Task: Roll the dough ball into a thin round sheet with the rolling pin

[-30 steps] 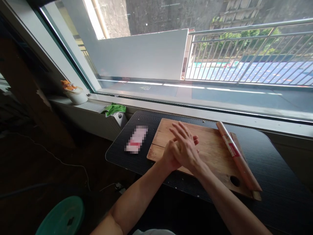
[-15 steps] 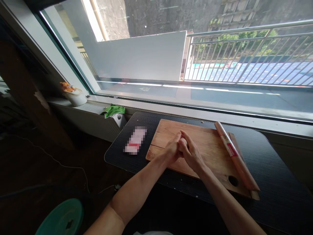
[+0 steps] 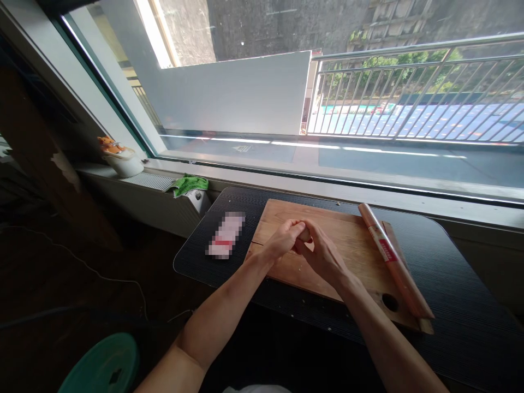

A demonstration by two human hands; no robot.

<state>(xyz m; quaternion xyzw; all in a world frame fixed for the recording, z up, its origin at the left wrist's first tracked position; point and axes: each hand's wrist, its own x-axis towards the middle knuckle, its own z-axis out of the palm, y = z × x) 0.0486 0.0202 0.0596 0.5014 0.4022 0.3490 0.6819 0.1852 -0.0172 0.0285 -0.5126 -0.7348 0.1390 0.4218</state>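
Note:
Both hands meet over the left-middle part of a wooden cutting board [image 3: 347, 245]. Between them is a small pale rounded lump [image 3: 305, 234] that looks like dough, mostly covered by fingers. My left hand [image 3: 285, 238] curls round its left side, with the thumb pressed near the top. My right hand [image 3: 321, 248] cups the right side, fingers bent over toward the left hand. A gap shows between the palms below the lump.
The board lies on a black table [image 3: 442, 256]. A wood-coloured rod with a red label [image 3: 385, 248] rests along its right side. A blurred pink packet [image 3: 226, 234] lies left, a green cloth [image 3: 190, 184] beyond. A green stool [image 3: 102, 363] stands lower left.
The hands have shifted their hold on the lump: the left hand moved slightly left and up, the right wrist turned outward, and the palms opened apart below.

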